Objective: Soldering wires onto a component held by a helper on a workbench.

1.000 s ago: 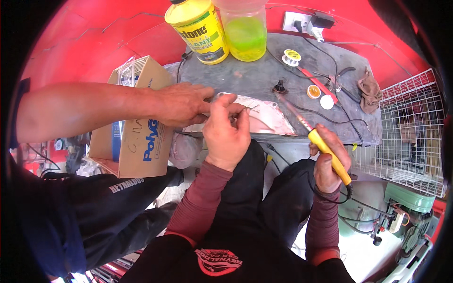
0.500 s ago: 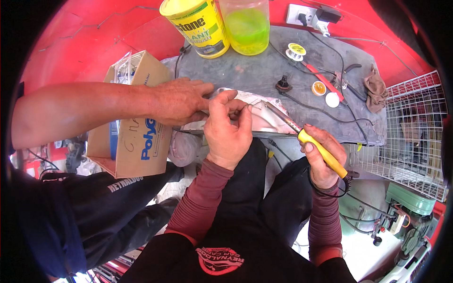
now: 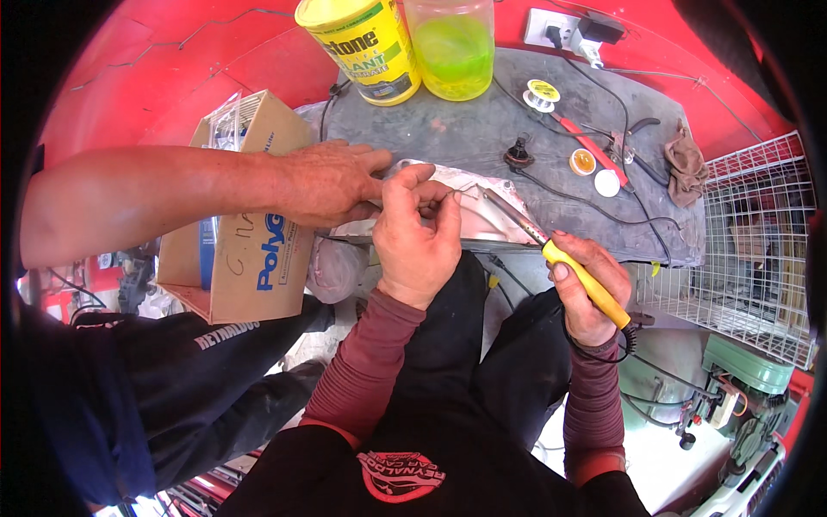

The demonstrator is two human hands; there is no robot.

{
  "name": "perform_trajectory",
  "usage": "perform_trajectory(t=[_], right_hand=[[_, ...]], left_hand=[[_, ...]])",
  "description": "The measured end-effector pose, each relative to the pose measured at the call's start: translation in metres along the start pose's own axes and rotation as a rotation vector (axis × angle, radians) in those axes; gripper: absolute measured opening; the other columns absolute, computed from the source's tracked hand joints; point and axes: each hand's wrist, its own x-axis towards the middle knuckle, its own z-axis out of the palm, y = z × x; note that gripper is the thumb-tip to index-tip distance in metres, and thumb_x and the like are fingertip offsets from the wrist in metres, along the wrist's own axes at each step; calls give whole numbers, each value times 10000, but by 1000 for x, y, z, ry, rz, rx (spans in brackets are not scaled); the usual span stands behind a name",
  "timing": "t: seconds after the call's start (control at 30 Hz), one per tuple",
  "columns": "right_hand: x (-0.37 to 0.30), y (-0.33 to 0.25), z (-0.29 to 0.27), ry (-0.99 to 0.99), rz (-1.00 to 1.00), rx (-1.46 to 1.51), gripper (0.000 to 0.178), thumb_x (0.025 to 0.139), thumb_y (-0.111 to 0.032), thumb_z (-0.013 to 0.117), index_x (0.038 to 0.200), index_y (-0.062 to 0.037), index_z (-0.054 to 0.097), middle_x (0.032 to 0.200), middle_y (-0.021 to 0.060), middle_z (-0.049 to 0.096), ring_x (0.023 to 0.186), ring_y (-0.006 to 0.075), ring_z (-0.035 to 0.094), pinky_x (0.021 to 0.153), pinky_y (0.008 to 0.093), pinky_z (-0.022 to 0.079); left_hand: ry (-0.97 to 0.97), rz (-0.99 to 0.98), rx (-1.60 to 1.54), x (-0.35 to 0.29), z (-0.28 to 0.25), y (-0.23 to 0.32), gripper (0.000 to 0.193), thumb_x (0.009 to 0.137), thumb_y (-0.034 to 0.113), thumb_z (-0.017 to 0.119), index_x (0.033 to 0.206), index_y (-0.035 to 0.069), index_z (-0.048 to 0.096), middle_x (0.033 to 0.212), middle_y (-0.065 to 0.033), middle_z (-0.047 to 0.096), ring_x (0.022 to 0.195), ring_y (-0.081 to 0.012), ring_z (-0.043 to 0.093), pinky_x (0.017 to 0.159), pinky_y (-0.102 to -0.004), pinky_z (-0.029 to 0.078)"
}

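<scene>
My right hand [image 3: 593, 289] is wrapped round the yellow handle of a soldering iron [image 3: 590, 283]. The iron's metal tip points up and left, over a pale metal-looking piece [image 3: 487, 222] at the table's near edge. Thumb and forefinger of my left hand [image 3: 415, 241] pinch a thin wire [image 3: 465, 190], whose free end reaches close to the tip; whether they touch is too small to tell. A co-worker's hand [image 3: 332, 183] comes in from the left and rests beside my left hand, its fingertips partly hidden behind mine.
On the grey table [image 3: 448, 138] stand a yellow tub [image 3: 366, 56] and a clear container of green liquid [image 3: 452, 52]. Farther right lie a wire spool [image 3: 541, 95], a small amber-filled tin [image 3: 582, 161], a black socket with cable [image 3: 518, 153], pliers [image 3: 642, 125] and a brown rag [image 3: 686, 168]. A cardboard box [image 3: 263, 207] sits left.
</scene>
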Motion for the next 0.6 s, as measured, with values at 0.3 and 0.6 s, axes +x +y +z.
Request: perform_trajectory(t=[0.3, 0.6], right_hand=[[-2, -4, 6, 137, 290, 184, 259, 929, -104, 708, 1135, 53, 719, 889, 114, 732, 717, 137, 672, 667, 251, 529], [2, -3, 7, 160, 270, 148, 253, 946, -115, 716, 1124, 65, 722, 865, 102, 720, 683, 116, 652, 624, 239, 517]], left_hand=[[-56, -38, 17, 2, -2, 5, 431, 882, -35, 731, 1249, -15, 506, 896, -83, 716, 777, -102, 651, 731, -250, 538], [-48, -65, 5, 1, 0, 5, 439, 882, -38, 729, 1257, -17, 502, 898, -77, 714, 782, -101, 654, 735, -250, 540]])
